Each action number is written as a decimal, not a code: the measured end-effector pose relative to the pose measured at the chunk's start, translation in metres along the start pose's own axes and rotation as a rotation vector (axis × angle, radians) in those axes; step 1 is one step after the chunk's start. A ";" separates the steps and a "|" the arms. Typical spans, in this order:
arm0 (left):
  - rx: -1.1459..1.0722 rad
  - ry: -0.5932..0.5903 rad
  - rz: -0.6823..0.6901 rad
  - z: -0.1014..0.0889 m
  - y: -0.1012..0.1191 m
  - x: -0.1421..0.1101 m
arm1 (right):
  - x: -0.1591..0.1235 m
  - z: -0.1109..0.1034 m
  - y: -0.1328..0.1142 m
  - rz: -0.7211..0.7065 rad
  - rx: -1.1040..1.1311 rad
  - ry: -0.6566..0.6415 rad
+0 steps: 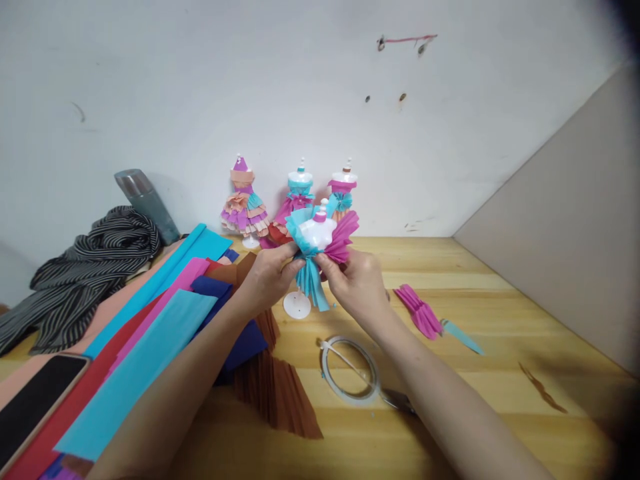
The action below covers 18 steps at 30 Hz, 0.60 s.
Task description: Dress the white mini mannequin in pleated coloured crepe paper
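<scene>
Both grips are closed: left hand (267, 277) clamping blue paper (311, 283), small mannequin (319, 233) roughly upright between them, right hand (361, 283) pinching the paper's other side, where an uneven tug could tear the thin folds or pull them loose.

A small white mannequin (319, 233) with a pink neck band is standing nearly upright above the table, wearing pleated paper (311, 280) in turquoise and magenta that is fanning out around its bust.

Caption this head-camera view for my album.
Two hands gather turquoise and magenta crepe paper around a miniature mannequin, three dressed ones behind.
</scene>
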<state>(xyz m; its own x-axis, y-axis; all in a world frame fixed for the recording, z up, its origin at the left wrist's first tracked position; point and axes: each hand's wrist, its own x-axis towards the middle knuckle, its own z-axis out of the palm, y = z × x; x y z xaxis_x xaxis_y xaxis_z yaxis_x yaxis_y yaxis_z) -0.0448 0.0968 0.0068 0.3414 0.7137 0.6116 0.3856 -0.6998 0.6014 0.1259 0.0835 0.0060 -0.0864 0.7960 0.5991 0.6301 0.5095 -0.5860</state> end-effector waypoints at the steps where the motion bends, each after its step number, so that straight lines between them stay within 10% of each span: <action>1: 0.002 0.002 0.003 0.000 0.000 0.000 | 0.000 0.001 0.000 0.002 0.003 -0.001; 11: -0.019 -0.033 -0.011 -0.001 0.003 0.000 | 0.001 -0.009 -0.004 0.024 0.103 -0.113; 18: -0.147 0.040 -0.092 0.005 -0.002 0.002 | -0.003 -0.006 -0.008 -0.116 -0.324 -0.065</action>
<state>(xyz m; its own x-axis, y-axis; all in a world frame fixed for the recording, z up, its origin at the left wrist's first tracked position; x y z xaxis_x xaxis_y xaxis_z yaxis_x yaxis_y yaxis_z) -0.0406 0.0996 0.0041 0.2754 0.7750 0.5688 0.2826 -0.6308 0.7226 0.1256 0.0748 0.0123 -0.2142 0.7632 0.6097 0.8248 0.4757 -0.3058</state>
